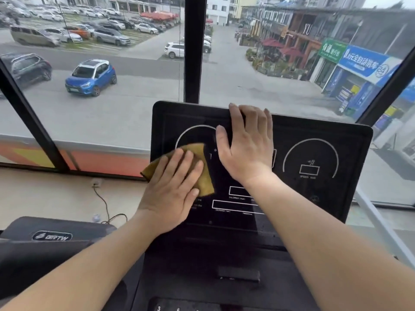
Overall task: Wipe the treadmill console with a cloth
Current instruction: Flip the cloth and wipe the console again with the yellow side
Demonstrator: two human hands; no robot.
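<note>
Two bare hands lie on the black treadmill console (pixel 292 135), which stands before a tall window (pixel 125 113) looking down on a street. Far to the left of the left hand's fingers and below them sits the dark housing of a neighbouring machine (pixel 52 236) bearing a white logo, and just beyond it a thin black cable (pixel 105 205) runs across the pale floor up to a wall socket (pixel 96 182). Above and left of those fingers, through the glass, a blue car (pixel 91 77) stands on the road. The left hand (pixel 173 187) lies flat on the lower left part of the console face, its fingers (pixel 188 162) straight and spread a little, pressing an ochre cloth (pixel 205 182) against the panel. The cloth is under the palm and fingers; one corner sticks out past the fingertips over the white arc of the left dial (pixel 193 130), another hangs off the console's left edge beside the little finger, and its right edge shows just right of the forefinger. A black window post (pixel 194 48) rises behind the console, above the gap between the two hands. The right hand (pixel 247 149) holds the console near the middle of its top edge: its fingers (pixel 249 117) reach up and bend over that edge, while the thumb (pixel 222 140) lies on the face, apart from the cloth. To the right of these fingers and lower is the right dial (pixel 311 158), with a small box marked SPEED, and past the console's right edge a blue shop sign (pixel 359 60) shows outside
</note>
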